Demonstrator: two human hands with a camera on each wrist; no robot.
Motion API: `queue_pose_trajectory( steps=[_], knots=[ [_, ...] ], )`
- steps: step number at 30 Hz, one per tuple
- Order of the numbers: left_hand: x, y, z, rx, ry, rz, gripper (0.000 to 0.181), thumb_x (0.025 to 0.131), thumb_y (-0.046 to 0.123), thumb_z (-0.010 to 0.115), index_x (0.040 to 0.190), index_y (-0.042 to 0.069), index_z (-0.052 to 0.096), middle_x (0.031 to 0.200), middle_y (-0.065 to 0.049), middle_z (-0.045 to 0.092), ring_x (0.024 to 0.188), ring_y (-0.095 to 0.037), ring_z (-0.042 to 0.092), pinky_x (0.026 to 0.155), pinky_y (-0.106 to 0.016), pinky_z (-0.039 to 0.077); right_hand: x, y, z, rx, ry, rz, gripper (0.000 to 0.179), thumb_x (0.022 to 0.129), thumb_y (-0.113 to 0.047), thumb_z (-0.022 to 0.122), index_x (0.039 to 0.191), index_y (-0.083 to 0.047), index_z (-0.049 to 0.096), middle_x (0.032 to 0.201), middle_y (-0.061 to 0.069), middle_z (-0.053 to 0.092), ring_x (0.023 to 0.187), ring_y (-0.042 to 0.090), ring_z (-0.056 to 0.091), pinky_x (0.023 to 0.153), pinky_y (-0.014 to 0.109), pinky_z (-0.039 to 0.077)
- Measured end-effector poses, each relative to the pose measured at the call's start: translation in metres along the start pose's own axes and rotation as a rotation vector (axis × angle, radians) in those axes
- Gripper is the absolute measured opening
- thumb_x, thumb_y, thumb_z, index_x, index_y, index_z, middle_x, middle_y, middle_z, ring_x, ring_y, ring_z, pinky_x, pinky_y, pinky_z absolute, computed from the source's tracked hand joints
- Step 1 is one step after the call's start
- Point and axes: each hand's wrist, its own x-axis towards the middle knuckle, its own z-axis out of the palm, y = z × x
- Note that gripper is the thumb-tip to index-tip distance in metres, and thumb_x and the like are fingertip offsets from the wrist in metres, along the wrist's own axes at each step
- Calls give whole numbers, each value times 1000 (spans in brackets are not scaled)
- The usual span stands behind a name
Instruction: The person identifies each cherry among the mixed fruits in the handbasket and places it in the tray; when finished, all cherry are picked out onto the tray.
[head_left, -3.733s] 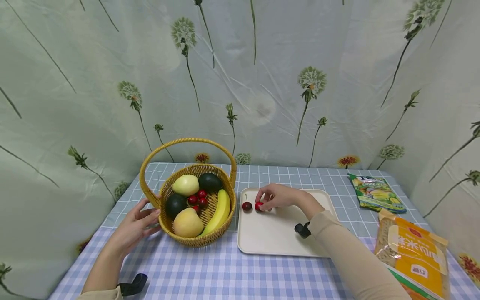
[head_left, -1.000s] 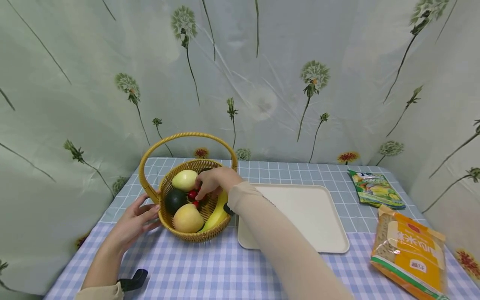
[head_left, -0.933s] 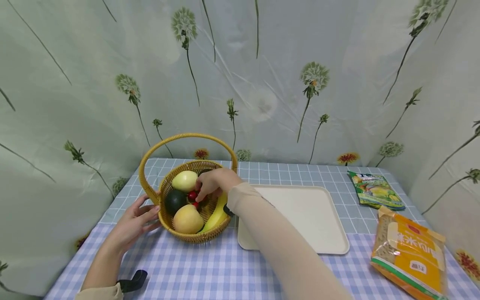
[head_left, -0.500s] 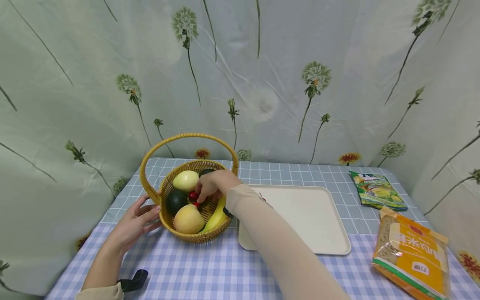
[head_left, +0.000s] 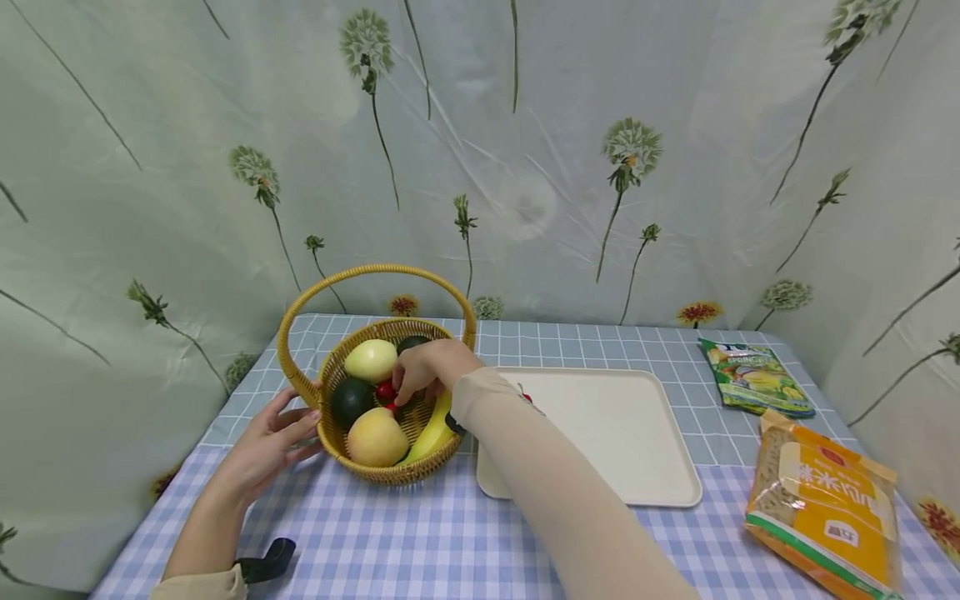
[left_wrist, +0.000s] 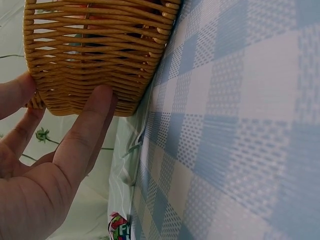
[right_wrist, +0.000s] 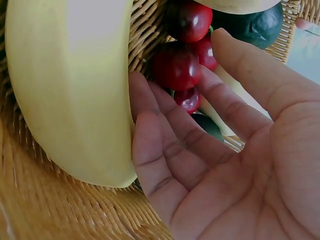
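Note:
A wicker basket with an arched handle holds a banana, a pale yellow-green fruit, a peach-like fruit, dark green fruits and red cherries. My right hand reaches down inside it. In the right wrist view, thumb and index finger close on a cherry in the cluster, other fingers bent beside the banana. My left hand rests extended fingers against the basket's left side, near the handle's foot. Part of a stemmed cherry shows on the tray behind the right sleeve.
The shallow cream tray lies right of the basket. An orange-and-clear food bag sits at the table's right, with a green packet behind it. A checked cloth covers the table; a patterned curtain hangs behind.
Since the oldest frame, my right hand has left a cherry on the tray and moved left into the basket. Over the last second it has barely moved. My left hand keeps its place.

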Motion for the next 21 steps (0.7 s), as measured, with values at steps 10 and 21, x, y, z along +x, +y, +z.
queue_pose_trajectory(
  steps=[10,21],
  knots=[
    [-1,2,0,4,2,-3,66,111,26,63,167,17,28,137,-10,57,111,-7,71,98,-38,64,-3,-2,3,-20,-3,-20,12,101,-19,76,94,-15,67,92,-5,63,115,28,72,92,32,61],
    [-2,2,1,8,8,-11,67,110,26,63,167,17,29,138,-12,56,110,-7,71,98,-38,64,0,-11,6,-187,-4,11,23,98,-9,76,79,-16,65,81,-3,63,76,14,59,59,22,45]
  ],
)
